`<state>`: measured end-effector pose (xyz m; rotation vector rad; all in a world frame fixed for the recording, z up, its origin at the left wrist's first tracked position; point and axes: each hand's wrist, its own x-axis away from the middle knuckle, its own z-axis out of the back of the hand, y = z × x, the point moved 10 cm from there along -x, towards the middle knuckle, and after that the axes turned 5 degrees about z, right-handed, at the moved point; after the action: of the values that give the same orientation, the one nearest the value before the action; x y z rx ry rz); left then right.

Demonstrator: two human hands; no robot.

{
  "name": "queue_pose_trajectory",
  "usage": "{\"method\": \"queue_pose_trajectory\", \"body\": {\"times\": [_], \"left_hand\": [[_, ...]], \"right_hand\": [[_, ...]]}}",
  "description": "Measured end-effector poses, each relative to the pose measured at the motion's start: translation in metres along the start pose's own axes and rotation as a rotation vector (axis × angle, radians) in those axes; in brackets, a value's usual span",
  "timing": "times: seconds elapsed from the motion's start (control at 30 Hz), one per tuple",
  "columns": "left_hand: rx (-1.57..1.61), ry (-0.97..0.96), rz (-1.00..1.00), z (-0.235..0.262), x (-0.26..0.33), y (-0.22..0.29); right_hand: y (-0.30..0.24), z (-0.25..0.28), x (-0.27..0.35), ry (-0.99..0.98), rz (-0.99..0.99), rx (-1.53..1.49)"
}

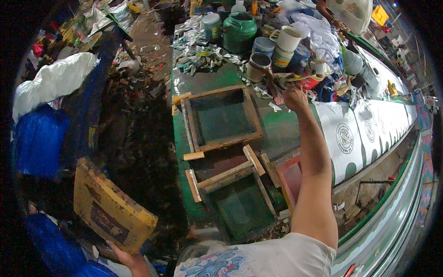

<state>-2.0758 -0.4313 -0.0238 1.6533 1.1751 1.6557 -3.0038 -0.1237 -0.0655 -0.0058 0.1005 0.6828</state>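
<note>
My left hand [128, 259], low on the left, grips the lower edge of a yellow-stained screen printing frame [102, 203], which is held tilted over the floor beside the table. My right arm stretches forward across the table. At its end my right hand [295, 98] is closed beside a heap of stained rags and a red container [310, 83]; what its fingers hold, if anything, is hidden. Nearer to me lie a wooden screen frame [251, 117], a second wooden frame with dark green mesh [240, 203] and a reddish frame [290, 177], partly covered by my forearm.
Beyond my right hand stand a green jar [239, 32], a white mug [289, 39], a brown-stained pot [258, 67] and several paint tubs. White printed cloth [344, 136] runs along the table's right side. Scraps litter the dark floor [138, 138]; blue and white sacks [39, 141] lie left.
</note>
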Motion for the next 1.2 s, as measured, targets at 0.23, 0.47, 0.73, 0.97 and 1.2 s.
{"method": "queue_pose_trajectory", "body": {"times": [0.23, 0.47, 0.73, 0.97, 1.2], "left_hand": [[-0.113, 0.072, -0.020, -0.020, 0.025, 0.007], [-0.228, -0.083, 0.055, -0.015, -0.018, -0.010], [-0.094, -0.117, 0.055, -0.013, -0.015, -0.015], [-0.121, 0.057, 0.057, 0.005, 0.024, -0.002], [-0.204, -0.208, -0.440, 0.069, 0.001, 0.009]], "right_hand": [[-0.006, 0.056, 0.000, 0.344, 0.050, -0.293], [0.026, 0.070, 0.023, 0.465, -0.049, -0.643], [-0.020, 0.068, 0.035, 0.348, 0.218, -0.305], [-0.047, 0.106, 0.104, 0.351, 0.239, -0.346], [-0.052, 0.175, 0.253, 0.307, 0.201, -0.379]]}}
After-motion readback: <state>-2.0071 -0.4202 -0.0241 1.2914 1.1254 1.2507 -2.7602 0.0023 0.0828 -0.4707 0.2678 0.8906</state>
